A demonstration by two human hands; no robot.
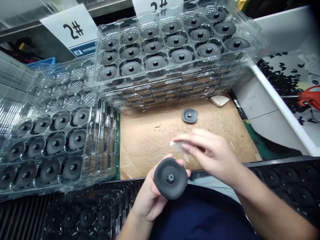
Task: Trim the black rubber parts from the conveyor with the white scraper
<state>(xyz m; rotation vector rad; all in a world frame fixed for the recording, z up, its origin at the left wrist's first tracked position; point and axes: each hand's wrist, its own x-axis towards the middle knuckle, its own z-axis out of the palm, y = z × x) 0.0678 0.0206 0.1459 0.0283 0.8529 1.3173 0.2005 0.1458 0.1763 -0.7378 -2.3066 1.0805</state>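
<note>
Left hand [153, 201]: fingers curled round the rim of a dark disc [163, 181], pinching it at the edges; face turned up, raised hub at centre. Disc held just in front of the dark blue clothing [192, 216], over the near edge of the work area.

Right hand [212, 151]: thumb and fingers pressed together on a small white pad [178, 146], slightly blurred. Pad above and beyond the disc, apart from it.

Beneath and beyond, cardboard [145, 140]. On it, past the right hand, a second disc [189, 117], hub up. Near the far right corner, a pale wedge [219, 100].

Behind the cardboard, a stack of clear trays [172, 87], the top one holding rows of discs. To the left, another tray stack [100, 146], discs in its nearer pockets. Far left, a sign [70, 26] bearing a 2 and a hash mark.

Right side: white bin [287, 116], scattered black bits [285, 76] within, a red handle [311, 96] at the frame's edge. Dark discs also at lower left and lower right, in shadow.
</note>
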